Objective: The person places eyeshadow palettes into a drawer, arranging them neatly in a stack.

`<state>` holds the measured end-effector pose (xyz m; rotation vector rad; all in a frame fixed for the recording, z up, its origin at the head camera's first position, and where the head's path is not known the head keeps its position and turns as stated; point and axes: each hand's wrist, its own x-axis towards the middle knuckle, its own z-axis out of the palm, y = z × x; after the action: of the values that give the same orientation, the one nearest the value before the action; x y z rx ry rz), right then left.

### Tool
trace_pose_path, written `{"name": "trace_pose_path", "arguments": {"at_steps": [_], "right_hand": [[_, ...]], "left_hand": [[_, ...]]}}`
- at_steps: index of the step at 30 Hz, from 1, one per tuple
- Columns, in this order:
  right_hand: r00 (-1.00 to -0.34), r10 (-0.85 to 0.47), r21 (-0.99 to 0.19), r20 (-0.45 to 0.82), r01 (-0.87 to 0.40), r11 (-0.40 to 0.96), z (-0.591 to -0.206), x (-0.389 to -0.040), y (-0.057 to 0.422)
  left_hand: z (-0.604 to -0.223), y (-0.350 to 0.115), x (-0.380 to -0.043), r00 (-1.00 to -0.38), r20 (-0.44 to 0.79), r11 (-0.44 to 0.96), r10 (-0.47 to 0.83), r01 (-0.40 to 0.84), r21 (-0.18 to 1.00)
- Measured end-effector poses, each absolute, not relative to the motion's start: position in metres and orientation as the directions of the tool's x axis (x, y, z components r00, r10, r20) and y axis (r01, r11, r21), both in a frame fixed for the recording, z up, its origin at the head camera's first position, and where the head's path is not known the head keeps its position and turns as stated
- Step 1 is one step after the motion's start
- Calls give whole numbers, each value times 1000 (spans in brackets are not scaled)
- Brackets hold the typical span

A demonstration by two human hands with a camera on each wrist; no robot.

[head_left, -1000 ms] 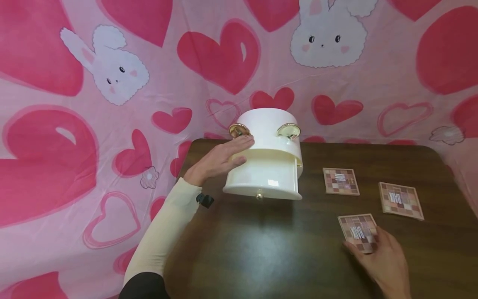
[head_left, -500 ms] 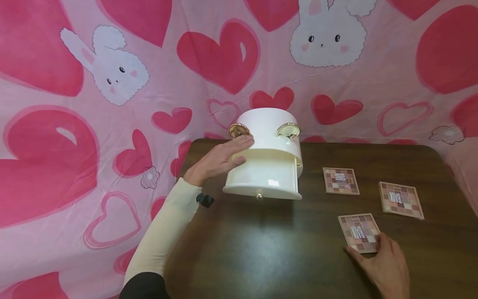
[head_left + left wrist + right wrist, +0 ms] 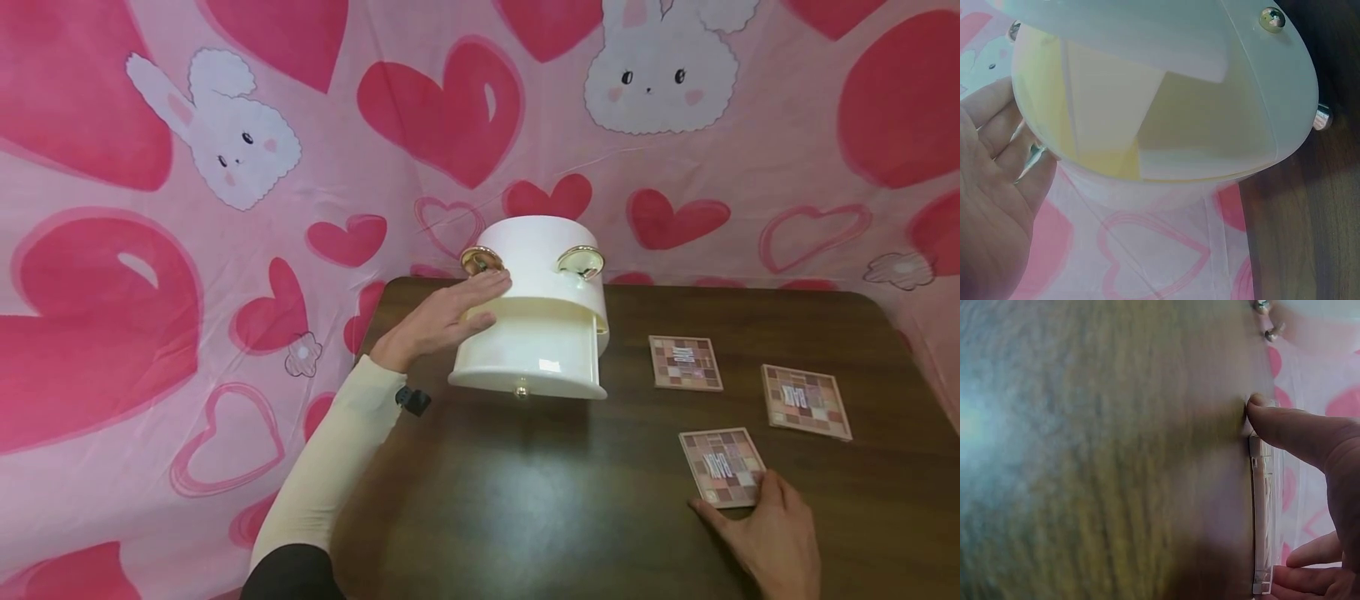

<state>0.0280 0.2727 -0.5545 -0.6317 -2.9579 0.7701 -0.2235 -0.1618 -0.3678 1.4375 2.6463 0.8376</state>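
A white cosmetics organizer (image 3: pixel 537 250) with a rounded front and gold-rimmed details stands at the back of the table, its drawer (image 3: pixel 525 350) pulled out. My left hand (image 3: pixel 442 317), fingers straight, rests against the organizer's left side; the left wrist view shows the fingers along its curved wall. At the front right, an eyeshadow palette (image 3: pixel 722 468) lies flat on the table. Around its near end is my right hand (image 3: pixel 776 529), fingertips at the right edge. In the right wrist view the thumb stands just off the palette's (image 3: pixel 1263 512) end.
Two more palettes lie farther back on the right: one palette (image 3: pixel 685 363) nearer the organizer, another palette (image 3: pixel 806 402) toward the table's right edge. The dark wooden table (image 3: pixel 525 517) meets a pink curtain (image 3: pixel 420 150) with hearts and rabbits behind and at left.
The near palette has settled flat, and my right fingers have drawn back from its top to its edge, thumb a little outward. My left hand and the organizer stay put.
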Motion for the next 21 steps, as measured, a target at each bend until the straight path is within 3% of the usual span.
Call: {"name": "trace_pose_path", "arguments": {"at_steps": [9,21], "right_hand": [[-909,408,-489,-81,393,779,-555,28,275],[-903,424,-576,75,308,757,-560,31,282]], "left_hand": [[-369,-163,-223,-596,214,453,774,757,471],[-370,-162,-224,-583,230,441,779,770,461]]}}
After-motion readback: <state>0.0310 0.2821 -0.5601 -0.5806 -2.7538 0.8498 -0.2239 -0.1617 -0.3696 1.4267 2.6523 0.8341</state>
